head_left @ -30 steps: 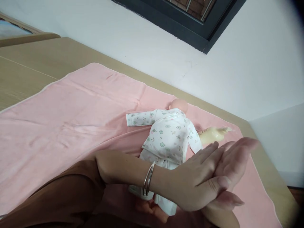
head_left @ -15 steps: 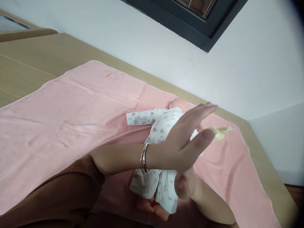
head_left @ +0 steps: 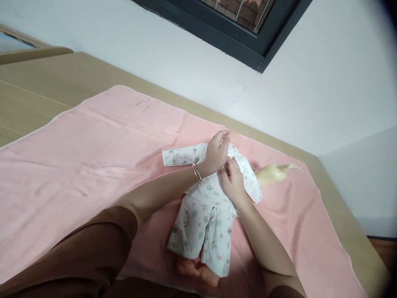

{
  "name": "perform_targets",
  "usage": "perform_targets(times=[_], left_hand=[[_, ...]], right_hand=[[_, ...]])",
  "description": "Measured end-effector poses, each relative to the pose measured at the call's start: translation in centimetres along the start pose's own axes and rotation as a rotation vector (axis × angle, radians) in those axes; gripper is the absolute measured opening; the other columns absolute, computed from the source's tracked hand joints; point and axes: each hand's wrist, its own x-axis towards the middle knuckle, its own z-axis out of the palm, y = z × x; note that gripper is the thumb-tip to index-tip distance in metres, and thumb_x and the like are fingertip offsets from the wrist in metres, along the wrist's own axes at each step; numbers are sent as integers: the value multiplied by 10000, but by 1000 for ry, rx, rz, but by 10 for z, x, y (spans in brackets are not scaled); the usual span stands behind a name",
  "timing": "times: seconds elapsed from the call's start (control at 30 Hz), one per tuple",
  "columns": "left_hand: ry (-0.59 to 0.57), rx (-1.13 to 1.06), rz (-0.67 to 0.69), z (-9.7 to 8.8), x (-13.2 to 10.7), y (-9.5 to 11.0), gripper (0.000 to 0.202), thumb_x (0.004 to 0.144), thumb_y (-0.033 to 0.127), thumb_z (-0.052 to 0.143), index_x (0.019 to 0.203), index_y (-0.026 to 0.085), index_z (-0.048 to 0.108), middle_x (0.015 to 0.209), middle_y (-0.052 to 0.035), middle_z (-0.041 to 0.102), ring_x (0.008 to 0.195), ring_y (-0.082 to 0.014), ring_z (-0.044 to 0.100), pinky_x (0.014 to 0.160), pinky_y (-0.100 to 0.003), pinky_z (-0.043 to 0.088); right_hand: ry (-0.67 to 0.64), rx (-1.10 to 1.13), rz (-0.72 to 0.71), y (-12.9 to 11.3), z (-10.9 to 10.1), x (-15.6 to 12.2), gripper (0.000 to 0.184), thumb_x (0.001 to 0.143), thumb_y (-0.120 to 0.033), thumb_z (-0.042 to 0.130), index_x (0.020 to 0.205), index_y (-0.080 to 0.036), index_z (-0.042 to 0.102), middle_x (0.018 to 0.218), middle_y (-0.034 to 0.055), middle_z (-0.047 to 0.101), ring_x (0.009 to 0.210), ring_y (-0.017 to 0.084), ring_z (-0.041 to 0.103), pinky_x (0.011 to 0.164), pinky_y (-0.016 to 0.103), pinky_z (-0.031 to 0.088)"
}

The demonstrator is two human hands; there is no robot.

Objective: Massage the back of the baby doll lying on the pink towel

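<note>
A baby doll [head_left: 273, 173] lies on a pink blanket [head_left: 102, 149], dressed in a white printed top [head_left: 248, 180] and matching trousers [head_left: 201, 231]. Its bare arm sticks out to the right and its bare feet show at the bottom. One sleeve [head_left: 181, 155] lies flat and empty to the left. My left hand [head_left: 217, 151], with a silver bangle at the wrist, rests on the doll's upper chest with fingers curled on the cloth. My right hand [head_left: 232, 180] pinches the top's fabric right beside it. The doll's head is hidden behind my hands.
The blanket covers a light wooden table [head_left: 37, 82] that meets a white wall [head_left: 310, 99]. A dark window frame [head_left: 223, 29] sits above. My brown sleeve [head_left: 77, 256] fills the lower left.
Both hands were raised and rubbing together above the doll; they have come down onto its chest and taken hold of the top's fabric. The trousers now show.
</note>
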Motion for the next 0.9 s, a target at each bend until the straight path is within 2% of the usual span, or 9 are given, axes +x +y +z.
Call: perform_targets(times=[0.1, 0.23, 0.37, 0.47, 0.53, 0.6, 0.73, 0.8, 0.9], left_hand=[[-6, 101, -49, 2, 1, -23, 214, 967, 237, 430, 1069, 196, 614, 1150, -73, 692, 1118, -199, 633, 1012, -343, 477], [-11, 170, -13, 2, -5, -33, 196, 961, 235, 440, 1042, 191, 613, 1131, -79, 687, 1098, -199, 625, 998, -336, 468], [2, 131, -6, 1, -7, -36, 195, 974, 270, 422, 956, 199, 603, 1003, -51, 683, 982, -175, 630, 926, -299, 482], [16, 71, -50, 0, -5, -39, 196, 968, 277, 423, 890, 205, 588, 947, -28, 668, 949, -160, 625, 874, -269, 488], [17, 51, -76, -1, -5, -40, 191, 958, 275, 426, 867, 207, 579, 929, -18, 662, 945, -154, 625, 866, -259, 486], [5, 31, -73, -2, -5, -40, 196, 953, 279, 427, 848, 207, 576, 916, -13, 661, 934, -152, 624, 864, -259, 483], [-21, 53, -69, -5, -8, -34, 224, 954, 284, 424, 825, 208, 591, 929, -13, 676, 943, -154, 621, 879, -262, 475], [-23, 81, -77, -5, -9, -32, 232, 955, 285, 422, 827, 209, 599, 933, -12, 682, 953, -157, 620, 889, -263, 472], [-24, 100, -94, -6, -8, -32, 225, 947, 284, 432, 825, 209, 605, 919, -7, 684, 952, -162, 622, 879, -264, 476]], right_hand=[[-53, -65, -20, 26, 0, 13, 424, 987, -297, 375, 1368, -214, 541, 1477, 84, 523, 1466, 251, 345, 1237, 566, 164], [-74, -101, 119, 44, -2, 16, 492, 1009, -391, 356, 1443, -195, 479, 1606, 110, 314, 1518, 268, 216, 1215, 576, 204], [-101, -219, 224, 25, 1, 10, 586, 1005, -366, 334, 1506, -64, 360, 1611, 206, 248, 1525, 336, 149, 1209, 592, 203], [-189, -256, 95, 13, -1, 10, 560, 990, -345, 378, 1499, -110, 397, 1616, 140, 280, 1531, 342, 108, 1228, 574, 167], [-225, -228, 30, 19, -5, 14, 524, 998, -380, 387, 1487, -195, 430, 1614, 74, 307, 1531, 320, 134, 1230, 582, 144], [-216, -189, 45, 32, -8, 20, 525, 1008, -437, 378, 1486, -227, 429, 1622, 62, 286, 1529, 306, 155, 1225, 589, 148], [-116, -213, 202, 41, -5, 22, 619, 1012, -456, 351, 1524, -108, 335, 1612, 189, 260, 1514, 319, 210, 1210, 586, 192], [-87, -260, 230, 28, -1, 15, 618, 1008, -417, 355, 1514, -64, 339, 1598, 225, 272, 1511, 347, 203, 1198, 596, 216], [-121, -304, 159, 3, 3, 5, 558, 990, -356, 394, 1492, -112, 408, 1602, 173, 299, 1515, 369, 170, 1203, 599, 208]])
